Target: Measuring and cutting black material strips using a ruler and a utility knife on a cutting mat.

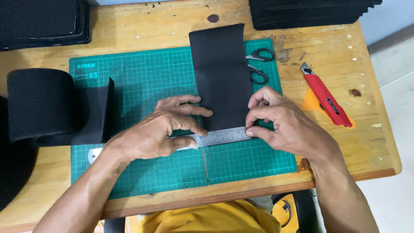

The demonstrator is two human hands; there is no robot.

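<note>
Head view: the left hand [161,129] presses a steel ruler [217,137] flat on the green cutting mat [142,86], fingers curled over it. The right hand [282,125] pinches the ruler's right end at the near edge of a black fabric strip [221,73]. Scissors [260,64] lie partly under the strip; a red utility knife [325,97] lies on the wooden table [375,142]; a black fabric roll [41,103] sits left.

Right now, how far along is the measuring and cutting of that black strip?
Done: a black strip lies flat on the green cutting mat. In hand: the left hand and right hand press a steel ruler across its near end. Left: no cut shows yet; the red utility knife lies untouched on the table.
</note>
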